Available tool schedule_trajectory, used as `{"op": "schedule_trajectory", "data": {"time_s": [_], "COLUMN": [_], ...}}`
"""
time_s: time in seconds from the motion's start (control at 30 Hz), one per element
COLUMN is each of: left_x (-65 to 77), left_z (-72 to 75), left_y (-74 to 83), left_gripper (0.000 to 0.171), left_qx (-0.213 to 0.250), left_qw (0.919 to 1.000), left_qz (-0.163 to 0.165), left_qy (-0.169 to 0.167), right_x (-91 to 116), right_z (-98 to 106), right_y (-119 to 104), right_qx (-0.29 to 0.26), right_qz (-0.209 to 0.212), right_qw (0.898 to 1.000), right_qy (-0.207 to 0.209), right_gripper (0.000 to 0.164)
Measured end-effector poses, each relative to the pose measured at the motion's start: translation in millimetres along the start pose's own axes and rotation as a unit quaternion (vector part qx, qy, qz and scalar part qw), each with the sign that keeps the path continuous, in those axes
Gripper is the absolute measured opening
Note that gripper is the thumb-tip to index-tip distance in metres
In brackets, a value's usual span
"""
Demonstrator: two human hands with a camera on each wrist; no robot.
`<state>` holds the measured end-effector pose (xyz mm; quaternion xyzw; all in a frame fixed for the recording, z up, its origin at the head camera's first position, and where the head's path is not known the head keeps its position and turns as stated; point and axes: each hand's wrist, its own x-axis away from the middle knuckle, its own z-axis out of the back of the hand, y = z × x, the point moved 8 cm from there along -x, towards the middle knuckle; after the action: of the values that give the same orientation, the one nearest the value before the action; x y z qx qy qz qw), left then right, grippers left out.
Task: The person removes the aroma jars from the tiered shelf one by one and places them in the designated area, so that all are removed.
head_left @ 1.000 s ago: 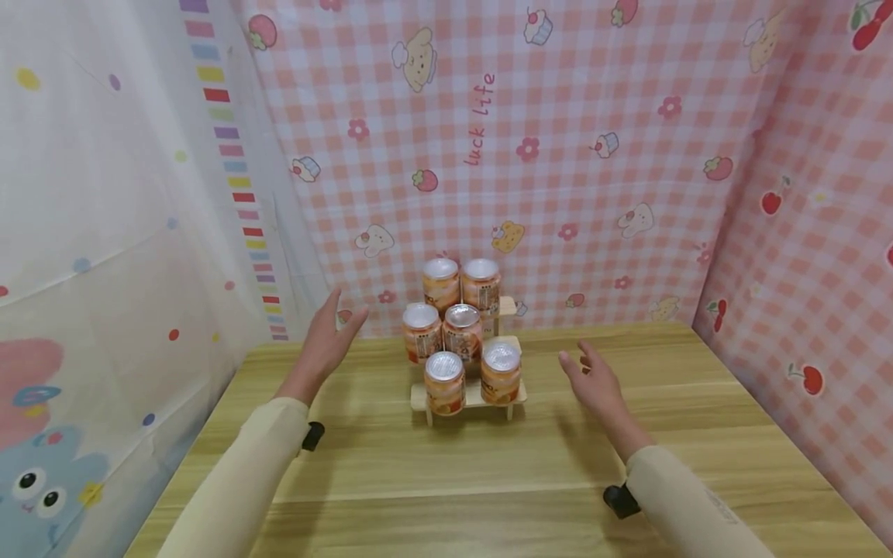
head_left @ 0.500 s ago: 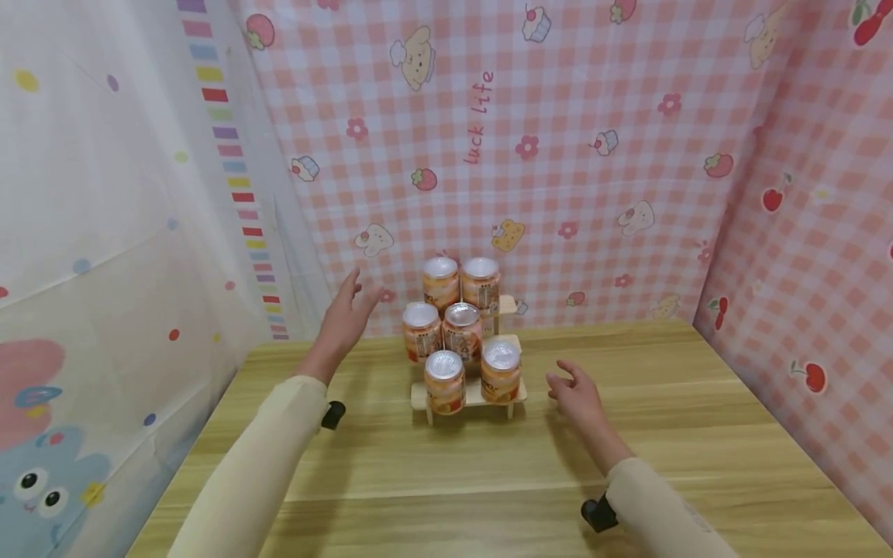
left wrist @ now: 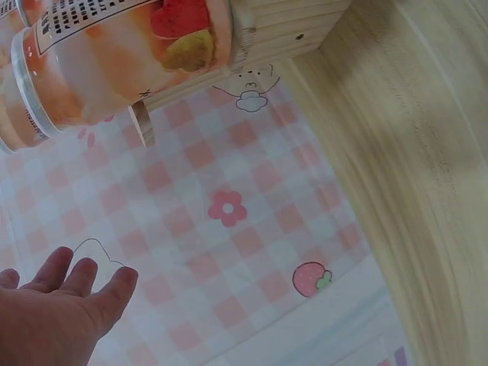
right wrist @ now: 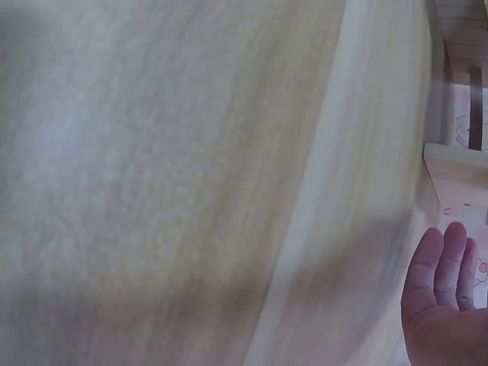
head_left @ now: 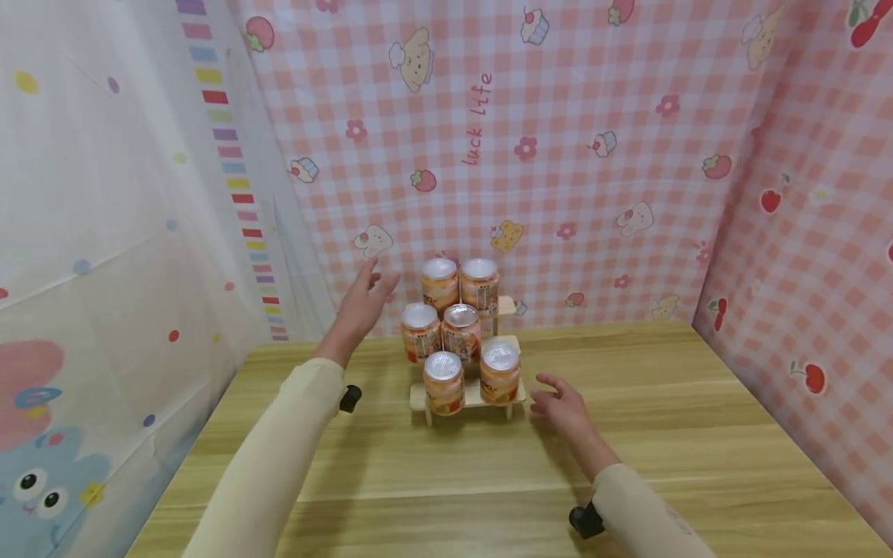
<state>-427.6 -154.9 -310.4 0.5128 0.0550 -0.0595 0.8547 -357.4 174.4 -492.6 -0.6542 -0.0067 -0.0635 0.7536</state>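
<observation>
A tiered wooden rack [head_left: 473,396] bears several orange cans with silvery lids, two on each step. My left hand [head_left: 364,301] is raised left of the rack, close to the back-left can [head_left: 439,287], its fingers apart and holding nothing. In the left wrist view its fingers [left wrist: 114,293] spread below a can [left wrist: 130,57]. My right hand [head_left: 563,408] hovers low over the table, just right of the front-right can [head_left: 500,376], and holds nothing. In the right wrist view its fingers [right wrist: 425,267] point toward the rack's wooden end [right wrist: 457,169].
The rack stands on a wood-grain table [head_left: 446,496] near its far edge. A pink checked cloth [head_left: 558,186] hangs behind, another cherry-patterned cloth [head_left: 823,310] at the right, and a white dotted sheet [head_left: 125,232] at the left.
My left hand has moved right and farther up toward the back cans. The right hand has come left and nearer, closing on the rack's right end. The cans have stayed put.
</observation>
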Motion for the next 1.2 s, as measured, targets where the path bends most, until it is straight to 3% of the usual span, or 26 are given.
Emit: {"op": "schedule_trajectory", "data": {"time_s": [0.53, 1.2], "left_x": [-14.3, -37.3], "left_z": [-20.8, -36.7], "left_y": [4.3, 9.5], "left_gripper": [0.101, 0.077], "left_qx": [0.031, 0.057], "left_qw": [0.9988, 0.9966], "left_qz": [0.02, -0.01], "left_qy": [-0.031, -0.059], "right_x": [-1.1, -6.7], "right_z": [-6.6, -15.5], "right_y": [7.8, 11.9], "right_qx": [-0.02, -0.05], "right_qz": [-0.022, -0.041], "right_qw": [1.0, 0.998], "right_qy": [-0.005, -0.011], "right_gripper": [0.042, 0.038]}}
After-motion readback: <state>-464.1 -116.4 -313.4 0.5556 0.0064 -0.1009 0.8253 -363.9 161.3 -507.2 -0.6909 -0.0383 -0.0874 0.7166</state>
